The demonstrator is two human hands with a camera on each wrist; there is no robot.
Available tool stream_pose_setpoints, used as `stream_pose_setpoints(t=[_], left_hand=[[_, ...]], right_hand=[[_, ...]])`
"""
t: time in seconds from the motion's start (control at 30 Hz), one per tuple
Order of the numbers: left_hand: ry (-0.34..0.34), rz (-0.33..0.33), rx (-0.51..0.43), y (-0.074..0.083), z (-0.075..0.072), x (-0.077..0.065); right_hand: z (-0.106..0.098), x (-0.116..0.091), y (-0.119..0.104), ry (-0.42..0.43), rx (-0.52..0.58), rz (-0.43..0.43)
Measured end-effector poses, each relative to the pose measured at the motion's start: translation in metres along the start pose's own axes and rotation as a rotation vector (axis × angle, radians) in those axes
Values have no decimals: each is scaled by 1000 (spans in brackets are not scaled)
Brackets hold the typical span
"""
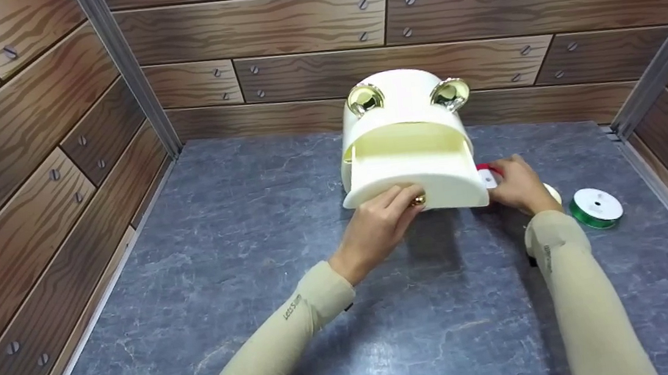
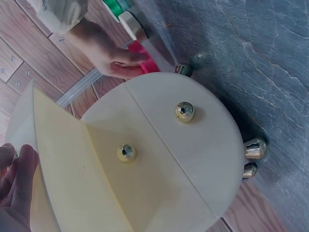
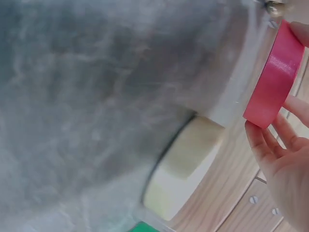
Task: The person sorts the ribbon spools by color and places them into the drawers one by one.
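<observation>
A cream drawer cabinet with a rounded top stands on the table, its top drawer pulled out. My left hand pinches the gold knob on that drawer's front. Below it, in the left wrist view, two closed fronts each carry a gold knob. Beside the drawer's right end, my right hand grips a red ribbon spool between thumb and fingers. In the head view the drawer front partly hides the spool. I see no contents in the visible part of the drawer.
Right of my right hand lie a cream ribbon spool, partly hidden by the wrist in the head view, and a green ribbon spool. Two gold round pieces stick out from the cabinet's top. Wood-patterned walls enclose the grey table.
</observation>
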State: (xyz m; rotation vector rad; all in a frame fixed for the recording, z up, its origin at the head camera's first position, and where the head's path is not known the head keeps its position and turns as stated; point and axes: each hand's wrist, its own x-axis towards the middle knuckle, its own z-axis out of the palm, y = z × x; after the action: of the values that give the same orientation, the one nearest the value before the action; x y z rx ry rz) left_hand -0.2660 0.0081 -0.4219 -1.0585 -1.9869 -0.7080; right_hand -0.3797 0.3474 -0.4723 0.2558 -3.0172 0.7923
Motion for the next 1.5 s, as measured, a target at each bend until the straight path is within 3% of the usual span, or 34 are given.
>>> stream_pose_setpoints(t=[0.5, 0.7, 0.83, 1.03, 1.27, 1.5], left_hand=[[-6, -5, -11, 0, -2, 0], [-6, -7, -9, 0, -1, -1], [-2, -4, 3, 1, -1, 0], [2, -5, -3, 1, 0, 1], [-6, -9, -9, 1, -1, 1], [-1, -2, 4, 0, 0, 0]], right_hand=[[-55, -19, -41, 216, 164, -67], [-79, -33, -71, 282, 309, -84], [-91, -44, -98, 325, 382, -155], [-92, -55, -133, 309, 420, -297], [-83, -57, -160, 277, 380, -407], [-72, -50, -170, 224, 402, -438]])
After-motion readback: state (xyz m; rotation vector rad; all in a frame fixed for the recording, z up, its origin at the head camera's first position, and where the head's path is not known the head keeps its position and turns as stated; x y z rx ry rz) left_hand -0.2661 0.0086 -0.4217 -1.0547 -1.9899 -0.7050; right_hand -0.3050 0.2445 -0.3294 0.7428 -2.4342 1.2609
